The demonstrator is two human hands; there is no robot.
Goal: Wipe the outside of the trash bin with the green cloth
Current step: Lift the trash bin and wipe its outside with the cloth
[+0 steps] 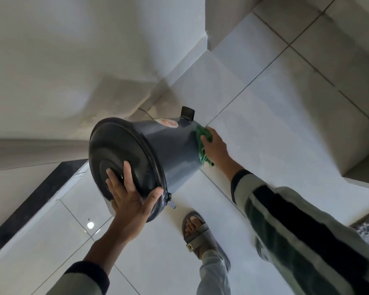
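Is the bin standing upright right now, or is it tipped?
Tipped. The trash bin leans toward the camera, its shut lid steadied by the left hand, while the right hand presses the green cloth against its side.

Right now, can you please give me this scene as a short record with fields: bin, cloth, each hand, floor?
bin: dark trash bin, tilted toward the person, lid closed
cloth: green cloth, pressed on the bin's lower side wall
left hand: left hand spread on the lid, holding the bin
right hand: right hand pressing the cloth
floor: pale tiled floor; foot in a grey sandal beside the bin
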